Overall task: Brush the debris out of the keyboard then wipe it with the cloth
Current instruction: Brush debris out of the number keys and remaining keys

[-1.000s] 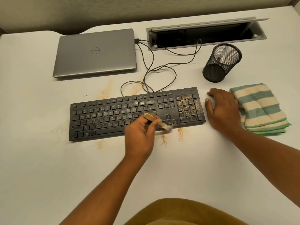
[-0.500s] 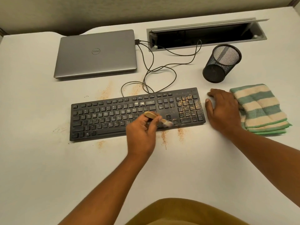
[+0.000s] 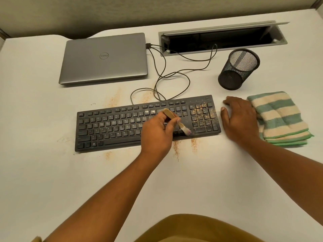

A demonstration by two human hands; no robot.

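Desk surface point(image 3: 52, 180), pale and wide, carries everything, and the black wired keyboard point(image 3: 111, 127) lies across its middle with its long axis running left to right before the person. Behind the keyboard's left half sits a closed grey laptop point(image 3: 104, 58). Just off the keyboard's right end lies the folded green-and-cream striped cloth point(image 3: 279, 117), and behind that end stands a black mesh pen cup point(image 3: 236, 70). The right hand point(image 3: 239, 119) rests flat on the desk between keyboard and cloth, fingers loosely spread, its outer edge touching the cloth, so it is plainly the nearer one for the wipe. The left hand point(image 3: 157, 135) hovers over the keyboard's right-centre keys and pinches the wooden handle of a small brush point(image 3: 181, 126), bristles angled down to the right at the front edge. Tan debris point(image 3: 203, 116) speckles the number pad, just right of the bristles; the letter keys look mostly clean. Swept crumbs point(image 3: 176, 148) streak the desk in front of the keyboard. Brushing seems well along, and the remaining strokes likely go rightward.
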